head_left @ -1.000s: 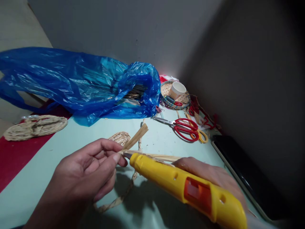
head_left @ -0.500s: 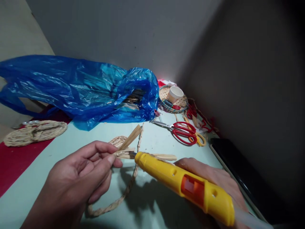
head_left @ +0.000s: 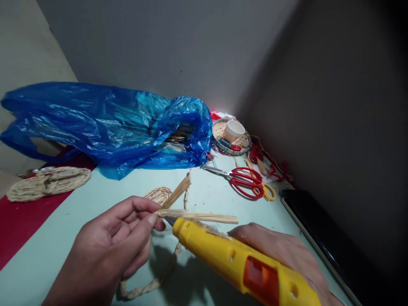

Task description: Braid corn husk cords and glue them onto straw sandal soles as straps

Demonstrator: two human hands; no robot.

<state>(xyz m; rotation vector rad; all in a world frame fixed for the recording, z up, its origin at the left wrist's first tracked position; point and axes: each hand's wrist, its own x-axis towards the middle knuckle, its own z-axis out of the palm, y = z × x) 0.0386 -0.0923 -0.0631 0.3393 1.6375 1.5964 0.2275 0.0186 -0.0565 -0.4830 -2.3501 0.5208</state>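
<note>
Between thumb and fingers, my left hand pinches two flat dried-fibre strips where they meet; one points up and right, the other lies level to the right. My right hand is wrapped round a yellow hot glue gun, its fingers partly hidden behind the body. The gun's dark nozzle sits close to the strips, just right of my left fingertips; I cannot tell whether it touches. Beneath the hands a braided cord curves over the table, and a coil of braid shows behind my left fingers.
A blue plastic bag lies along the back. Red-handled scissors and yellow-handled scissors lie right of centre, before a woven basket holding a roll of tape. A black phone-like slab is at right, a braid bundle at left.
The glue gun has moved down and slightly left, its nozzle now below the level strip instead of over it. My left hand keeps its pinch and sits slightly lower in view.
</note>
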